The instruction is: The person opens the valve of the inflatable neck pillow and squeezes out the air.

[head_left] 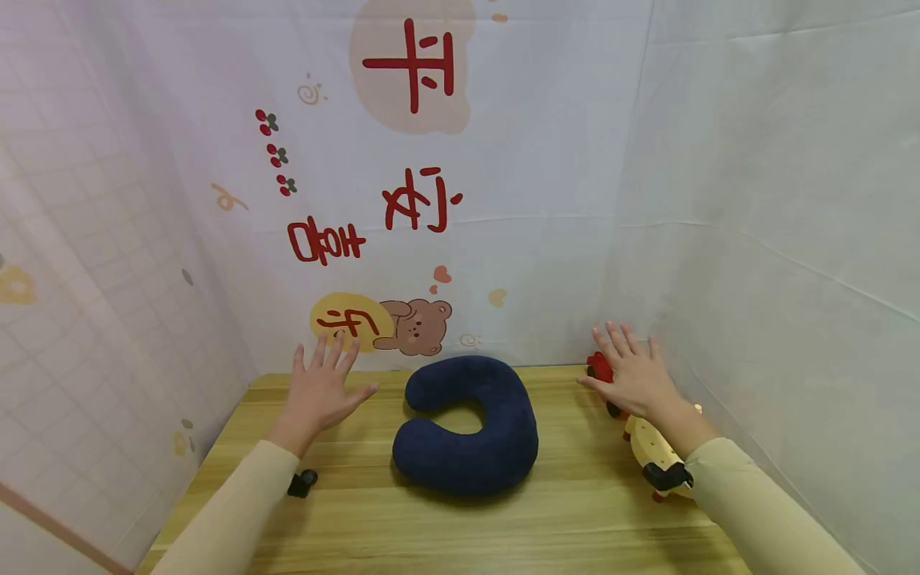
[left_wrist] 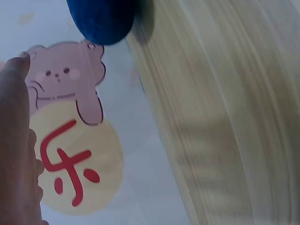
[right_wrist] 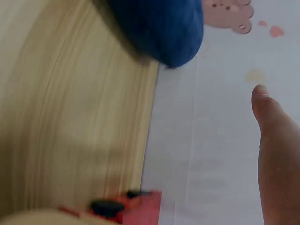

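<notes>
Nearest on the wooden table [head_left: 359, 535], a small black object [head_left: 303, 483] shows beside the left sleeve [head_left: 223, 511], and a spotted yellow toy [head_left: 647, 446] by the right sleeve [head_left: 762, 503]. Farther in, the blue neck pillow [head_left: 512, 435] lies untouched between left hand [head_left: 321, 394] and right hand [head_left: 636, 381], both spread, holding nothing; handling seems either unstarted or finished, I cannot tell which.

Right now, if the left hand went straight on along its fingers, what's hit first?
Likely the white backdrop cloth, around its printed yellow circle. Nothing shows between it and the left hand, though the gap is hard to judge.
</notes>
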`<state>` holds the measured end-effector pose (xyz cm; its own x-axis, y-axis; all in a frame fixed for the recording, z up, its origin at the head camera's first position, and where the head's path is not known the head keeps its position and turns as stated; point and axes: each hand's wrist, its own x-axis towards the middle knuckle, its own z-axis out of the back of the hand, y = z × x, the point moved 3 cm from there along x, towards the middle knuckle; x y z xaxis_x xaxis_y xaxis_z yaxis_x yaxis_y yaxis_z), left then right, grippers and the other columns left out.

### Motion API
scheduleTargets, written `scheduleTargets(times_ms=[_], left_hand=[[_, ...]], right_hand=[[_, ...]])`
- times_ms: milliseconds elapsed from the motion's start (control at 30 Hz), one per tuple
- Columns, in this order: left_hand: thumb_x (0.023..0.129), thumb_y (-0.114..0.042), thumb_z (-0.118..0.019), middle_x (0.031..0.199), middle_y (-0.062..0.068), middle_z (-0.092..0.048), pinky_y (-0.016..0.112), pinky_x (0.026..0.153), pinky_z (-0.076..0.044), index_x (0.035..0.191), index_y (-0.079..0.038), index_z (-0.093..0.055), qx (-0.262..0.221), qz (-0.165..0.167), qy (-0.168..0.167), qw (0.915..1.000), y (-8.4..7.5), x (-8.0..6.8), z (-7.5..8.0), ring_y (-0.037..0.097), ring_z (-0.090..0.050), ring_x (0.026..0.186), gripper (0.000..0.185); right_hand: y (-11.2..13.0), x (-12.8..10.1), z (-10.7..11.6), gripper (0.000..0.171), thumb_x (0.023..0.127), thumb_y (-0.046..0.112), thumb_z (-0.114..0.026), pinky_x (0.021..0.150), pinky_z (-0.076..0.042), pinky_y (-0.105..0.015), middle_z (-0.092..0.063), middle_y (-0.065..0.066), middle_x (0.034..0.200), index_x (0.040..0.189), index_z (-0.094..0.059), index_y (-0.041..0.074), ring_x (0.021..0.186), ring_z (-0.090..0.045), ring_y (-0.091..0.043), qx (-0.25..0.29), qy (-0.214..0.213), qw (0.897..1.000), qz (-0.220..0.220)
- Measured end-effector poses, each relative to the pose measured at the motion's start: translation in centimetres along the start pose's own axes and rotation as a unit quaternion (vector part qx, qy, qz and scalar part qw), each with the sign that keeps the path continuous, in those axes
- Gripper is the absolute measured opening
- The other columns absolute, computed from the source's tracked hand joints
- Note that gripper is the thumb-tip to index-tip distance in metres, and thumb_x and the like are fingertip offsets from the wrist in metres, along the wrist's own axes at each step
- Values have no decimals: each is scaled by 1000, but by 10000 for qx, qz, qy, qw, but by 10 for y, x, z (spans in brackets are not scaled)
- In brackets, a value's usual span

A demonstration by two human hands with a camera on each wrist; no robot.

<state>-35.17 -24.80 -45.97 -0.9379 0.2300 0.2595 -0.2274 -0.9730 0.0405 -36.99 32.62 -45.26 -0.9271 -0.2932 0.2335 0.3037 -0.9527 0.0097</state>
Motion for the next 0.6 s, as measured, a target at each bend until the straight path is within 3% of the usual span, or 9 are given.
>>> scheduleTargets(times_ms=[200, 367, 600], left_hand=[[102, -81, -49, 183, 18, -16, 78, 128, -4, 177, -17, -25, -114, -236, 37, 9996, -21, -8, -1, 45, -7, 169, 102], [102, -81, -49, 183, 14, -18, 75, 130, -6, 177, -19, -26, -351, -453, -116, 9983, -40, -14, -3, 42, -12, 169, 100], [101, -82, -52, 182, 12, -20, 74, 130, -12, 176, -19, -30, -330, -817, -104, 9961, -65, -28, -14, 41, -19, 168, 100]], right_hand=[[25, -11, -3, 108, 101, 78, -58, 130, -1, -74, -12, -19, 183, 178, -17, 16, 169, -10, -44, 228, -238, 9991, 249], [44, -16, -7, 109, 99, 79, -61, 132, 0, -70, -10, -14, 184, 179, -17, 19, 170, -6, -38, 422, -289, 9978, 432], [70, -26, -24, 108, 98, 80, -62, 132, -3, -70, -16, -13, 183, 178, -23, 19, 169, -13, -39, 484, -329, 9958, 710]])
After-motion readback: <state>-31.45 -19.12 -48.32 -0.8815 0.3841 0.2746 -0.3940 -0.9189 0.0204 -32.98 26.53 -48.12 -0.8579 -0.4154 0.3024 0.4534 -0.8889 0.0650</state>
